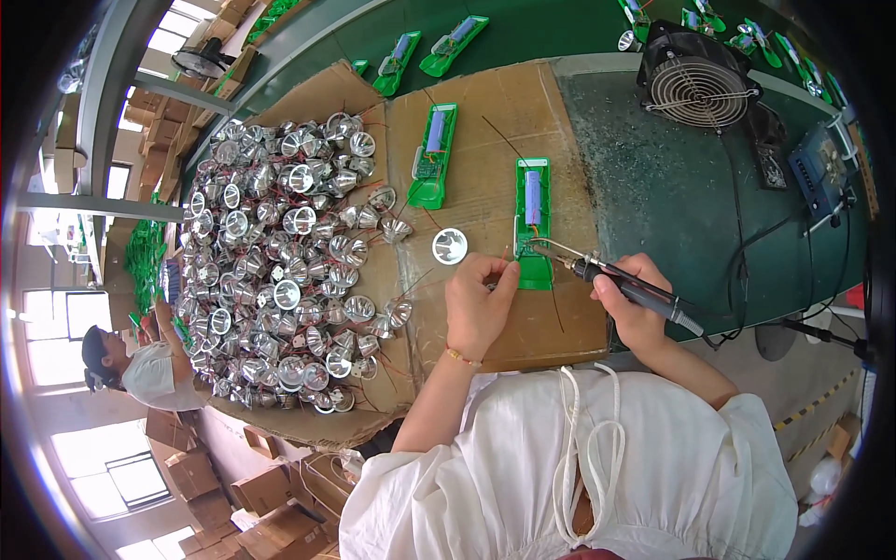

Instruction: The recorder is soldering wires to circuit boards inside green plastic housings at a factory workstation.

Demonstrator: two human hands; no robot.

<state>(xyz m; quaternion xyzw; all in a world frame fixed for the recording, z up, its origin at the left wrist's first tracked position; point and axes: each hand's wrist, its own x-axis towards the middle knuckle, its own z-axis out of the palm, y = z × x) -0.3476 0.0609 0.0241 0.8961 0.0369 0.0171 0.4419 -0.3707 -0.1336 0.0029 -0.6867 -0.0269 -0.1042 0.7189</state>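
Observation:
My right hand (639, 303) grips a soldering iron (644, 294) with a black and grey handle. Its thin metal tip reaches left over the small circuit board (532, 246) in a green plastic housing (535, 273). A purple battery cell (533, 198) lies in the upper half of that housing. Just left of the board, my left hand (481, 303) is closed in a pinch, and a thin reddish wire shows at its fingertips. A shiny reflector cup (450, 246) lies above that hand. Farther left is a second green housing (435, 159) with battery and board.
Many silver reflector cups with wires (280, 252) crowd a cardboard tray at left. A caged fan (700, 91) and a blue power unit (823, 168) stand at the far right, with black cables nearby. More green housings (397, 63) lie beyond. Another person (154, 373) works at left.

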